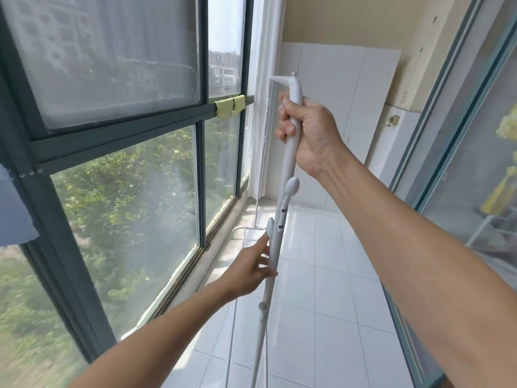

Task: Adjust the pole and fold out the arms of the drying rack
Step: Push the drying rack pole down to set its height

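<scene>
A: Where's the pole (289,152)?

B: Centre of the frame, white, running from the bottom edge up to a capped top a little above the middle, leaning slightly right as it rises.

A: And the right hand (310,133)?

B: Wrapped tight around the pole near its top, fingers curled over the left side, just below one arm (280,79) that sticks out to the left.

A: The left hand (253,268)?

B: Lower down, centre of the frame. Its fingers are spread apart and touch the pole's left side, not closed around it, beside a folded arm with a rounded tip (270,226).

A: Any other arms?

B: Two more rounded tips lie against the pole, one between the hands and one below the left hand.

A: Surroundings?

B: Window (117,130) across the left, white tiled floor (335,303) at lower right.
</scene>
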A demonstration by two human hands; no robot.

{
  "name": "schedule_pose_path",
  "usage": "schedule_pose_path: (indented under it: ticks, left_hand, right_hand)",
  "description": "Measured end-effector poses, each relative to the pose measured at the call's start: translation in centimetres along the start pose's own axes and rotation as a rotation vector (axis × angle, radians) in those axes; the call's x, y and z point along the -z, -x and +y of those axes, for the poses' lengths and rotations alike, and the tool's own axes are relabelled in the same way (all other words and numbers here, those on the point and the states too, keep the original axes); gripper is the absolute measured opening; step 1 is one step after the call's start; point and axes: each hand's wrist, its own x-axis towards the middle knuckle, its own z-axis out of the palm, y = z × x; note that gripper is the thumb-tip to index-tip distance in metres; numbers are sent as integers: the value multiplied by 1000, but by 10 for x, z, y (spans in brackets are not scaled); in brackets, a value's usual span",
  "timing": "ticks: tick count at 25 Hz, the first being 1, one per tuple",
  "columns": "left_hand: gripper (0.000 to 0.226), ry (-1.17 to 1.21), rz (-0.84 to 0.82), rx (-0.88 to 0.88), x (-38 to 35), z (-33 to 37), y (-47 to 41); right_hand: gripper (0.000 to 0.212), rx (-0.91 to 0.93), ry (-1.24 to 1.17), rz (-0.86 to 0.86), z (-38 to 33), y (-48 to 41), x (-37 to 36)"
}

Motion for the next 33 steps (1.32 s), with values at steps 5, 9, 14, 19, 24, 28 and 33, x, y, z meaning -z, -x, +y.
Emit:
schedule_pose_path:
  ticks: [5,9,14,19,24,28,33]
  left_hand:
    - [75,8,48,13,-16,-11,-83]
    - [79,14,77,36,-33,-20,-148]
    - [85,-22,71,30,-51,-39,-217]
    - [88,-15,72,20,-57,-59,-285]
    - [88,-7,70,-4,-52,-83,-357]
    - [84,-5,72,17,-39,-108,-422]
    - [81,-6,59,34,-25,-130,-502]
  right_hand:
    - [7,-18,12,-68,4,-70,56]
    - [1,-26,4,-98,5,-122,100]
    - [5,-35,-1,-54,11,-170,151]
    - [7,-34,6,-40,19,-225,190]
    - [8,-21,13,-19,33,-293,223]
    - [8,-36,2,-10,50,-356,247]
    - [9,-30,6,-4,63,-431,278]
